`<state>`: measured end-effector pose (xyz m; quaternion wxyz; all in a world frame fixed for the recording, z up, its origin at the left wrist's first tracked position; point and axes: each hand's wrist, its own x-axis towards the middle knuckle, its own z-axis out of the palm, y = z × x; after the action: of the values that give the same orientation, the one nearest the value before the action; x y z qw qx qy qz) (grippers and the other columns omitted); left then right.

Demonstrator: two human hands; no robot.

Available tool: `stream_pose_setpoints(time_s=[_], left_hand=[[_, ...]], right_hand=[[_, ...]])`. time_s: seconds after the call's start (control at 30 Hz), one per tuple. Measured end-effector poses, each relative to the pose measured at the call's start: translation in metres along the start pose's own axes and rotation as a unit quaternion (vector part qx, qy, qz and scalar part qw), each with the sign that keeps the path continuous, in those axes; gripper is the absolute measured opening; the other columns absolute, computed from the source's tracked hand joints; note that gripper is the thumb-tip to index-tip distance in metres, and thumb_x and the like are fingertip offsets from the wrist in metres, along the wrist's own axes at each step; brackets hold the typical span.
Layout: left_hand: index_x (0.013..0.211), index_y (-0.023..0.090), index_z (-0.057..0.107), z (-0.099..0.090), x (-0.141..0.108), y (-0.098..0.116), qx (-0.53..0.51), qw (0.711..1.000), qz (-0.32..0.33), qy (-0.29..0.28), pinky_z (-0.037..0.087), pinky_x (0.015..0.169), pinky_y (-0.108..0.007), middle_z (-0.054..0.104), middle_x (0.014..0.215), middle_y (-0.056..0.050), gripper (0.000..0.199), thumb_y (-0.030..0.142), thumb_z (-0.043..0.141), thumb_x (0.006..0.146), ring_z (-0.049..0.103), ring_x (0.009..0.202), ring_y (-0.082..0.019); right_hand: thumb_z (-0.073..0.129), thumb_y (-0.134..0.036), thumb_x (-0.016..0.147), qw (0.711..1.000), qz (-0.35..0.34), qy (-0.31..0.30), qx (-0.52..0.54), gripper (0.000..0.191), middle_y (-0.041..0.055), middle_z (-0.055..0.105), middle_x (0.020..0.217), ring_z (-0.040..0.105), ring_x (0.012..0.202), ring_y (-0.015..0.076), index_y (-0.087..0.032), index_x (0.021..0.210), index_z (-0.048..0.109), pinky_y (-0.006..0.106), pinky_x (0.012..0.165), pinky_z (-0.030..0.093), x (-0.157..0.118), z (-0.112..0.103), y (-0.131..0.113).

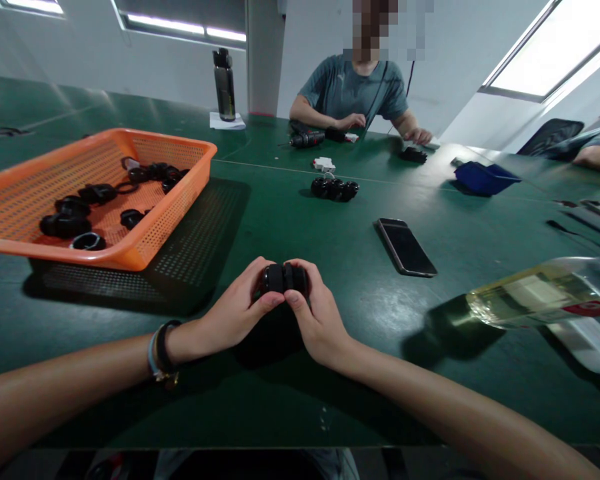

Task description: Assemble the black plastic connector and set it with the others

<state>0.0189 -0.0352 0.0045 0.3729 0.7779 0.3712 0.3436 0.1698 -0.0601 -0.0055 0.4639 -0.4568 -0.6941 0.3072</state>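
Note:
Just above the near part of the green table, a black ribbed cylindrical part (277, 278) is held between my two hands. My left hand (235, 310) grips its left end, the thumb along the near side and fingers behind. Around the right end my right hand (320, 313) is closed in the same way. Both thumb tips almost meet at the part's middle. Its ends are partly covered by my fingers, and I cannot tell its exact kind. Ahead of my hands, a cluster of similar black round parts (335, 189) lies on the table.
An orange basket (145, 257) with several black parts stands left. Right are a phone (407, 247), a bottle of yellow liquid (540, 293) and a blue bin (486, 179). Across the green table (280, 220) sits a person (360, 93) near a power drill (307, 138). A dark bottle (225, 87) stands behind.

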Motion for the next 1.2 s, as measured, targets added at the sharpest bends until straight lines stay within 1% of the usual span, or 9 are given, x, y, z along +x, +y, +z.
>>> stream_pose_setpoints(time_s=[0.23, 0.5, 0.57, 0.7, 0.77, 0.87, 0.93, 1.03, 1.2], left_hand=[[0.095, 0.015, 0.047, -0.002, 0.002, -0.003, 0.056, 0.998, 0.032, -0.001, 0.042, 0.072, -0.030, 0.047, 0.087, -0.004, 0.058, 0.069, 0.030, 0.078, 0.047, 0.077, -0.017], [0.096, 0.016, 0.047, -0.004, 0.006, -0.008, 0.109, 0.993, 0.051, -0.013, 0.043, 0.071, -0.031, 0.047, 0.088, -0.004, 0.052, 0.064, 0.036, 0.080, 0.047, 0.078, -0.018], [0.095, 0.016, 0.047, -0.004, 0.008, -0.009, 0.110, 0.993, 0.049, -0.020, 0.044, 0.071, -0.031, 0.047, 0.088, -0.004, 0.049, 0.062, 0.036, 0.081, 0.047, 0.077, -0.018], [0.090, 0.016, 0.046, -0.004, 0.010, -0.009, 0.090, 0.995, 0.024, -0.017, 0.043, 0.069, -0.030, 0.048, 0.085, -0.003, 0.039, 0.054, 0.039, 0.083, 0.048, 0.074, -0.017], [0.085, 0.017, 0.046, -0.004, 0.011, -0.009, 0.074, 0.997, 0.008, -0.020, 0.041, 0.065, -0.028, 0.048, 0.079, -0.001, 0.037, 0.053, 0.040, 0.083, 0.047, 0.071, -0.016], [0.080, 0.016, 0.046, -0.005, 0.011, -0.008, 0.052, 0.998, -0.014, -0.017, 0.039, 0.061, -0.026, 0.047, 0.073, 0.001, 0.037, 0.053, 0.038, 0.082, 0.046, 0.067, -0.015], [0.077, 0.016, 0.045, -0.004, 0.010, -0.008, 0.039, 0.999, -0.025, -0.016, 0.038, 0.060, -0.026, 0.046, 0.071, 0.001, 0.038, 0.053, 0.037, 0.081, 0.045, 0.066, -0.014], [0.076, 0.016, 0.046, -0.003, 0.009, -0.009, 0.015, 0.999, -0.040, -0.023, 0.040, 0.062, -0.026, 0.048, 0.072, 0.001, 0.037, 0.052, 0.039, 0.080, 0.046, 0.067, -0.015], [0.085, 0.016, 0.049, 0.000, 0.007, -0.012, -0.034, 0.997, -0.060, -0.035, 0.044, 0.071, -0.028, 0.054, 0.080, -0.002, 0.037, 0.052, 0.039, 0.080, 0.051, 0.077, -0.017]], right_hand=[[0.040, -0.044, 0.085, 0.997, 0.067, 0.017, 0.044, 0.030, 0.0043, 0.059, 0.088, 0.057, 0.080, 0.0176, -0.020, 0.103, 0.044, 0.032, 0.070, 0.046, -0.003, 0.003, -0.003], [0.039, -0.047, 0.086, 0.986, 0.124, 0.016, 0.108, 0.031, 0.0038, 0.060, 0.088, 0.056, 0.081, 0.0161, -0.019, 0.098, 0.047, 0.030, 0.074, 0.045, -0.003, 0.007, -0.004], [0.039, -0.048, 0.086, 0.985, 0.124, 0.019, 0.118, 0.032, 0.0035, 0.059, 0.088, 0.056, 0.081, 0.0154, -0.020, 0.098, 0.047, 0.029, 0.073, 0.046, -0.002, 0.009, -0.001], [0.036, -0.053, 0.085, 0.994, 0.085, -0.004, 0.073, 0.037, 0.0037, 0.059, 0.085, 0.057, 0.078, 0.0161, -0.020, 0.097, 0.047, 0.030, 0.070, 0.046, 0.005, 0.003, 0.007], [0.035, -0.057, 0.084, 0.999, 0.032, -0.029, 0.021, 0.042, 0.0053, 0.059, 0.090, 0.057, 0.081, 0.0177, -0.020, 0.101, 0.047, 0.032, 0.073, 0.046, 0.009, -0.003, 0.011], [0.039, -0.060, 0.081, 0.995, -0.062, -0.063, -0.034, 0.052, 0.0091, 0.057, 0.103, 0.057, 0.091, 0.0209, -0.019, 0.112, 0.043, 0.037, 0.079, 0.047, 0.016, -0.011, 0.017], [0.040, -0.058, 0.082, 0.990, -0.105, -0.067, -0.063, 0.050, 0.0106, 0.057, 0.107, 0.056, 0.098, 0.0223, -0.019, 0.113, 0.043, 0.039, 0.083, 0.046, 0.018, -0.014, 0.020], [0.038, -0.055, 0.084, 0.986, -0.131, -0.053, -0.091, 0.045, 0.0110, 0.058, 0.106, 0.056, 0.099, 0.0222, -0.020, 0.111, 0.043, 0.039, 0.085, 0.046, 0.019, -0.014, 0.023], [0.039, -0.056, 0.084, 0.983, -0.149, -0.034, -0.102, 0.044, 0.0108, 0.059, 0.102, 0.058, 0.093, 0.0217, -0.020, 0.109, 0.044, 0.038, 0.081, 0.049, 0.019, -0.013, 0.023]])
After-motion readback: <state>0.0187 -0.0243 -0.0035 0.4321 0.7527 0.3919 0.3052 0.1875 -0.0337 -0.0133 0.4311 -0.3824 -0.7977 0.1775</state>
